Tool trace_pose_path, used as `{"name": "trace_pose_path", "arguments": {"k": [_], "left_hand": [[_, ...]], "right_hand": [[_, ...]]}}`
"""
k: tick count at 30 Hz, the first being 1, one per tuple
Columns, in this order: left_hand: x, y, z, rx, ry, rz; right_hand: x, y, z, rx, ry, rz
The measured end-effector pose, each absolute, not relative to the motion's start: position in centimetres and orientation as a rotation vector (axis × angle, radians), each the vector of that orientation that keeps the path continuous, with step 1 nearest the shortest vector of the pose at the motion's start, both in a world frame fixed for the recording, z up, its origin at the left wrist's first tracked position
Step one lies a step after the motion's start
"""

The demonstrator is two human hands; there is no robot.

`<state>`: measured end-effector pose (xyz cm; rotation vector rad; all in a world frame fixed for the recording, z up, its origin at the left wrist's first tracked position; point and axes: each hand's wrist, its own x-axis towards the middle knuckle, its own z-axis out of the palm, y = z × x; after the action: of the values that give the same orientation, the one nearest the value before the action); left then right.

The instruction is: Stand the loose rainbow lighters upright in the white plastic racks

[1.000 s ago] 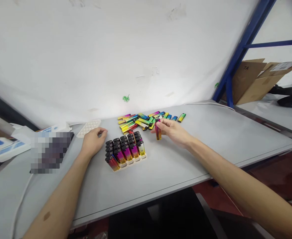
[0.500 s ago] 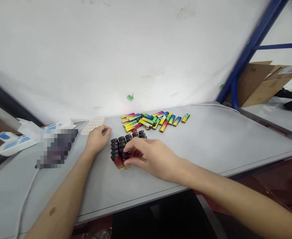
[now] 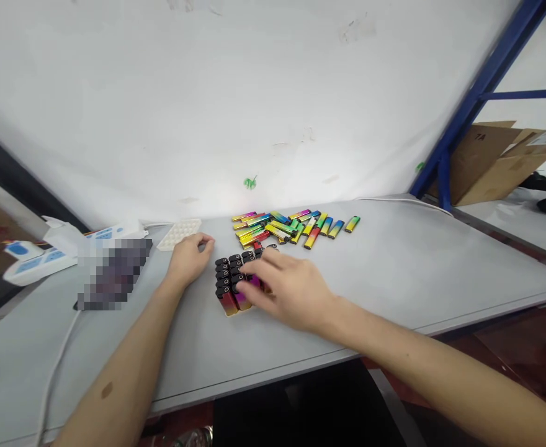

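Note:
A pale tray point(image 3: 232, 310) on the grey table point(image 3: 394, 267) holds several upright lighters point(image 3: 226, 279) with black tops and red-purple bodies. My right hand point(image 3: 291, 288) reaches over the tray's right side. Its fingers are bent down round the top of a lighter standing there, and it hides that part of the tray. My left hand point(image 3: 188, 259) rests on the table just left of the tray, fingers loosely curled, holding nothing. A heap of loose rainbow-coloured lighters point(image 3: 291, 225) lies behind the tray near the wall.
An empty white tray point(image 3: 180, 233) lies behind my left hand. A dark pixelated object point(image 3: 112, 273), white and blue devices point(image 3: 35, 261) and a white cable point(image 3: 56, 366) are at the left. A blue rack post point(image 3: 478, 99) and cardboard boxes point(image 3: 491, 161) stand at the right.
My right hand carried a lighter from beside the loose heap down to the tray and now sits over the tray's right side. My left hand stayed put.

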<state>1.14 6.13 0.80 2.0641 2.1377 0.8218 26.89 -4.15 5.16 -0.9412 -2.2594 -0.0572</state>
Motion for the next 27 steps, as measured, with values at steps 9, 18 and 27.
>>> {"name": "trace_pose_path", "arguments": {"k": [9,18,27], "left_hand": [[0.9,6.4,0.6,2.068,2.155,0.824],[0.8,6.4,0.5,2.062,2.174,0.799],[0.6,6.6,0.3,2.068,2.186,0.787]], "right_hand": [[35.3,7.0,3.5,-1.714,-2.065,-0.003],[36.1,5.2,2.9,-1.943,-2.192,0.128],[37.1,5.5,3.0,-1.730,-1.941,0.604]]}}
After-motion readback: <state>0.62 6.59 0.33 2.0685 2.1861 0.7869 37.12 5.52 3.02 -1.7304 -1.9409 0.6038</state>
